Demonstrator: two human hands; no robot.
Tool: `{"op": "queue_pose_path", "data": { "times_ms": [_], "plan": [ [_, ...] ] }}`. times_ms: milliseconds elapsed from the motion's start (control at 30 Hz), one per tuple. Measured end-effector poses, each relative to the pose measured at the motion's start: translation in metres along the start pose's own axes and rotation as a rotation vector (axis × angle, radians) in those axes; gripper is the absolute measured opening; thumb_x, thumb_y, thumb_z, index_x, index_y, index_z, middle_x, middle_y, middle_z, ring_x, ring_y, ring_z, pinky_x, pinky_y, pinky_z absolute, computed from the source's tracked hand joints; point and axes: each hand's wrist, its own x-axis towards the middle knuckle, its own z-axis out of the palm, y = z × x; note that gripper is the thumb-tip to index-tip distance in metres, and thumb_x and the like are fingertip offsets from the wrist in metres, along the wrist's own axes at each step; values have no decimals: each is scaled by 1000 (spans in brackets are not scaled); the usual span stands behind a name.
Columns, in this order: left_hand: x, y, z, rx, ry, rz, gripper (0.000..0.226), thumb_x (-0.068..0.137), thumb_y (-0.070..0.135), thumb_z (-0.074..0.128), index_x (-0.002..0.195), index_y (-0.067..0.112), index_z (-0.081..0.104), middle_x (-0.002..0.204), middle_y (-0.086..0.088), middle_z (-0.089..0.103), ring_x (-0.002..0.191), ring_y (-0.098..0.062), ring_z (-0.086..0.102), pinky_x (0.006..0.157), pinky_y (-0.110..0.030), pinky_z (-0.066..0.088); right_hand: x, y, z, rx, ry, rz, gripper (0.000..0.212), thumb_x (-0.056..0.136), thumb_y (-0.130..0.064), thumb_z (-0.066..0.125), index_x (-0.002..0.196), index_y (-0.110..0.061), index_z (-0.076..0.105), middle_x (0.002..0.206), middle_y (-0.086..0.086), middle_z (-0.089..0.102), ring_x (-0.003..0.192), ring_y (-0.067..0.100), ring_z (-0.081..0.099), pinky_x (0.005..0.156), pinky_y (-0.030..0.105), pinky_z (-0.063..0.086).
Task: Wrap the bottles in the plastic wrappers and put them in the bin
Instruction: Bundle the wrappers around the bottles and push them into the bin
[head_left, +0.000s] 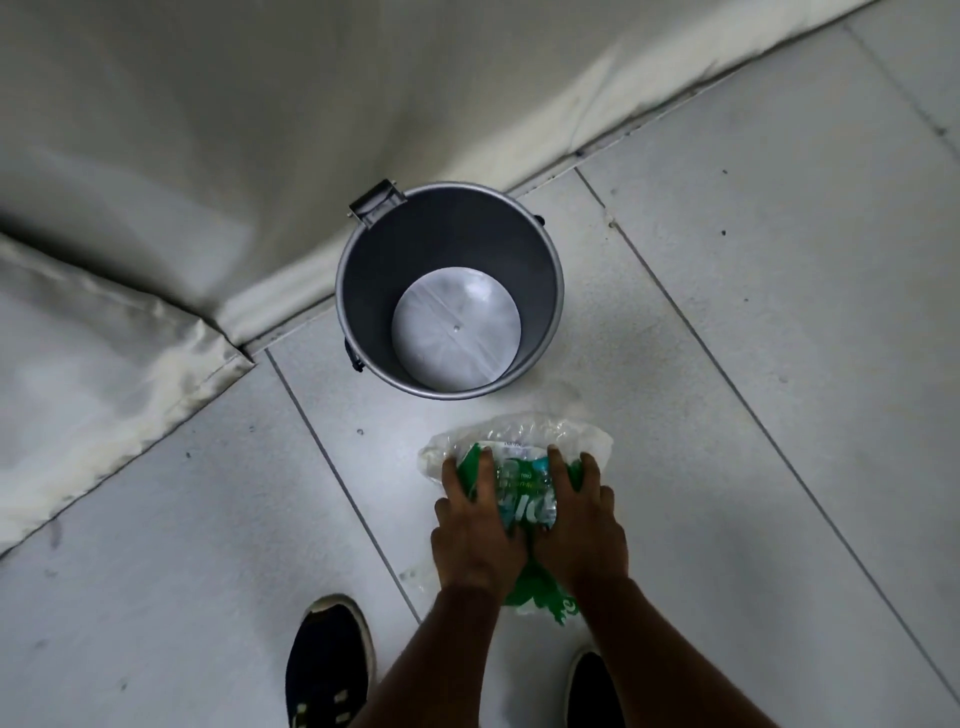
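A bundle of bottles in clear plastic wrapper (519, 441) with green print lies low over the tiled floor, just in front of the bin. My left hand (475, 535) grips its left side and my right hand (579, 525) grips its right side, fingers spread over the plastic. The grey metal bin (363, 270) stands open beyond the bundle, with only its pale round bottom showing inside. How many bottles are in the wrapper cannot be made out.
A white fabric sheet (156, 156) covers the wall and the floor on the left behind the bin. My two dark shoes (327, 665) stand on the light tiles at the bottom edge.
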Motion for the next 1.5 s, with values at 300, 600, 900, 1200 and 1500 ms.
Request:
{"op": "queue_pose_path", "data": {
  "times_ms": [300, 600, 900, 1200, 1500],
  "plan": [
    [-94, 27, -114, -118, 204, -25, 98, 72, 59, 68, 149, 33, 13, 156, -14, 18, 122, -36, 48, 85, -47, 53, -90, -59, -101, -4, 108, -114, 89, 81, -56, 63, 151, -40, 11, 162, 8, 5, 129, 28, 37, 94, 39, 52],
    [-84, 75, -251, -87, 386, 68, 98, 70, 54, 68, 149, 31, 15, 154, -14, 18, 118, -37, 48, 83, -47, 55, -85, -139, -216, -17, 315, -234, 84, 77, -46, 72, 148, -37, 27, 158, 10, 21, 118, 29, 46, 82, 39, 55],
    [24, 86, -279, 48, 324, 87, 103, 76, 52, 69, 149, 31, 0, 158, -10, 5, 127, -38, 38, 94, -50, 49, 15, -181, -224, -200, 326, -283, 89, 80, -43, 72, 150, -35, 16, 159, 16, 10, 128, 36, 41, 87, 46, 55],
    [73, 67, -253, 248, 252, 208, 89, 89, 56, 50, 153, 23, -2, 159, -18, 14, 126, -39, 39, 103, -47, 38, 59, -177, -193, -297, 301, -302, 78, 84, -43, 68, 149, -29, 27, 161, 17, 9, 131, 42, 40, 96, 46, 50],
    [119, 61, -237, 238, 179, 237, 84, 93, 46, 52, 153, 18, -1, 160, -20, 7, 134, -41, 32, 108, -47, 35, 92, -189, -171, -379, 286, -298, 72, 90, -42, 61, 150, -26, 26, 161, 19, 6, 122, 39, 46, 93, 44, 51]
  ]
}}
